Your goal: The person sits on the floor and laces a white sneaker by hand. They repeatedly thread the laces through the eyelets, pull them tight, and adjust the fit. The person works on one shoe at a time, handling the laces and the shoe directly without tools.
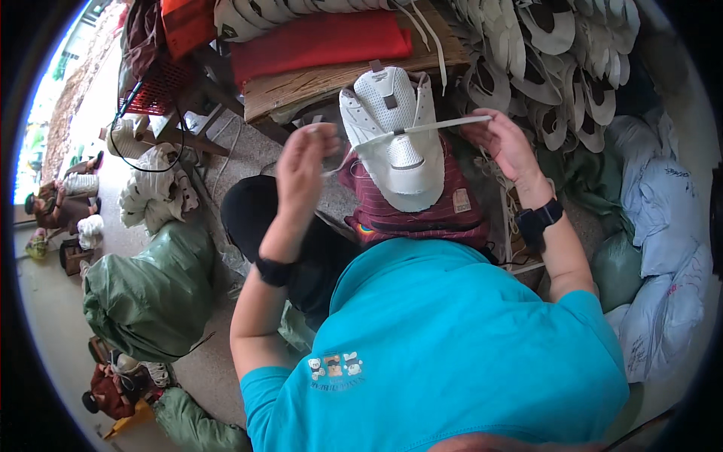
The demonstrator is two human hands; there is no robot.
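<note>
A white shoe upper with a perforated tongue rests across my lap on dark red striped cloth, its rounded toe toward me. A flat white lace runs across the tongue. To the right of the upper, my right hand pinches the lace's end between thumb and fingertips and holds it taut. My left hand is raised to the left of the upper, its fingers smeared by motion. The lace's left part is blurred near that palm; whether the fingers grip it, I cannot tell.
Ahead stands a wooden bench with red cloth on it. Many white shoe pieces hang at the far right. White sacks lie right, a green sack left. Other people sit at the far left.
</note>
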